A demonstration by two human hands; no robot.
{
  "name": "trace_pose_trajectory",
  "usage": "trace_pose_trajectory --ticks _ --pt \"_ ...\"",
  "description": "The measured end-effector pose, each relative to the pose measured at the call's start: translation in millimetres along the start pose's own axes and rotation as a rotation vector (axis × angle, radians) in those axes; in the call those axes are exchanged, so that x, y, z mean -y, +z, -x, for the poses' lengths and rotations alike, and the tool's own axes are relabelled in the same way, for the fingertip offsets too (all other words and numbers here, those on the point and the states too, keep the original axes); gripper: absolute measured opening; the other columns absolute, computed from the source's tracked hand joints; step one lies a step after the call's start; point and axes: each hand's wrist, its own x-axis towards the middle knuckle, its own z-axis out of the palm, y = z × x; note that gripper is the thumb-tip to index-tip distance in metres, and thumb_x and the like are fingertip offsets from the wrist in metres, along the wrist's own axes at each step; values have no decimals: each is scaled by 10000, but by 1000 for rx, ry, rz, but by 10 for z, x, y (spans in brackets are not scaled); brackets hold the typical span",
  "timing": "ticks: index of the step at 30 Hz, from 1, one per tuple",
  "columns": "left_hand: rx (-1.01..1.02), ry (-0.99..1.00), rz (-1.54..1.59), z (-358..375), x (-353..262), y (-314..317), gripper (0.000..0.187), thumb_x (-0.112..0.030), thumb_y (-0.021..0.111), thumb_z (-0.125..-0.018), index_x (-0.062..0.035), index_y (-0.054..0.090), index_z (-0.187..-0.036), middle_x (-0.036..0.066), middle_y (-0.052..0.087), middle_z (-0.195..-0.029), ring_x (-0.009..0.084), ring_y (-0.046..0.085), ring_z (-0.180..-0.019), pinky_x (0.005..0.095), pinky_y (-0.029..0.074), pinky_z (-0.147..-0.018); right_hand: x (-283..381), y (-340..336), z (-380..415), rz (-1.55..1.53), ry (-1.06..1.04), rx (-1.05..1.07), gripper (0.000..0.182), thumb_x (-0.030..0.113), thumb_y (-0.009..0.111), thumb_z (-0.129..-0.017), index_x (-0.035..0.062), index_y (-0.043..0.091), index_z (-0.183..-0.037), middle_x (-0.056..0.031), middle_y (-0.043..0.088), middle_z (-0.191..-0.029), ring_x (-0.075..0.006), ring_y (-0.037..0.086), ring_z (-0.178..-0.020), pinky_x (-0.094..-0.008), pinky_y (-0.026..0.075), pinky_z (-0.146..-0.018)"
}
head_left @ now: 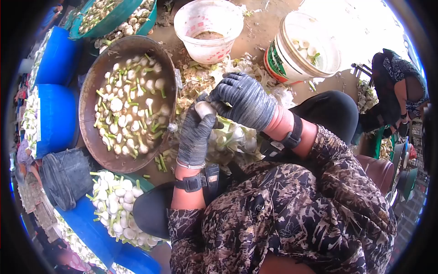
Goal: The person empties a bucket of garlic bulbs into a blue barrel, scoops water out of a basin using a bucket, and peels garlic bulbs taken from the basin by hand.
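Observation:
My left hand (195,137), in a grey glove, is closed around a white garlic bulb (205,109). My right hand (246,101), gloved the same way, has its fingers curled against the bulb's other side. Whether anything else sits inside those right fingers is hidden. Beneath both hands lies a heap of pale garlic peelings (235,137). To the left stands a wide brown metal basin (86,123) of murky water, where many garlic bulbs (116,105) with green stem stubs float.
A white bucket (200,48) and a taller bucket (303,64) with some bulbs stand ahead. Peeled garlic (119,208) is piled by my left knee. Blue tubs (57,121), a black bucket (66,178) and a green basin (102,23) line the left. Another person (401,82) is at right.

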Motion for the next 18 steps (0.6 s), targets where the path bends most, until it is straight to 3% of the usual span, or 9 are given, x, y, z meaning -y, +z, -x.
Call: trace_pose_trajectory --ticks 1,2,3,5,7,11,13,15,18 --pt "59 -16 -175 -11 22 -29 441 -228 620 -894 -14 507 -1263 47 603 -1112 130 591 -826 293 503 -773 -3 16 18 -1 4 3 132 214 658 -786 86 621 -785 -125 634 -785 -321 613 -774 -403 488 -732" --pt "23 -45 -246 30 -100 55 516 -104 611 -839 -6 445 -1318 101 567 -1188 183 552 -1051 308 438 -943 -16 47 36 -64 135 20 141 210 650 -792 73 619 -797 -149 634 -775 -339 618 -757 -418 494 -705" --pt "25 -52 -245 66 -175 100 516 -104 611 -839 -6 445 -1318 101 567 -1188 183 552 -1051 308 438 -943 -17 68 60 -127 269 36 149 206 643 -797 59 616 -808 -173 635 -765 -358 623 -740 -433 499 -679" --pt "119 185 -657 97 -287 147 552 -108 600 -840 -3 406 -1346 144 528 -1257 213 523 -1145 322 397 -1014 -43 76 105 -251 376 76 153 193 629 -802 42 609 -816 -197 636 -754 -371 633 -737 -455 503 -663" --pt "145 304 -607 45 -142 106 594 -147 609 -845 -7 373 -1372 154 491 -1308 227 489 -1195 338 382 -1034 -82 134 142 -254 534 93 140 189 638 -800 59 610 -842 -180 636 -768 -371 631 -740 -447 503 -661" --pt "-11 -115 -157 80 -210 184 522 -136 609 -859 1 432 -1331 149 533 -1240 217 541 -1107 332 431 -974 25 50 133 3 166 28 172 176 638 -786 79 577 -914 -171 624 -793 -381 621 -715 -457 495 -646" --pt "-52 118 -399 11 -60 209 469 -96 582 -857 5 461 -1299 148 557 -1187 221 564 -1069 330 455 -939 15 108 125 -39 298 57 167 158 624 -781 70 565 -910 -182 619 -771 -385 619 -712 -465 492 -647" --pt "-100 306 -731 35 -116 283 490 -75 560 -817 6 458 -1290 193 555 -1188 307 564 -1097 373 458 -954 -151 224 155 -97 372 69 163 176 622 -804 51 572 -896 -192 623 -775 -399 608 -702 -455 492 -641" --pt "-99 594 -939 55 -175 345 549 -154 584 -791 -5 443 -1300 219 541 -1180 391 529 -1105 432 450 -959 -470 389 258 -477 603 383 224 238 638 -841 24 606 -900 -199 639 -821 -384 619 -763 -416 495 -697"
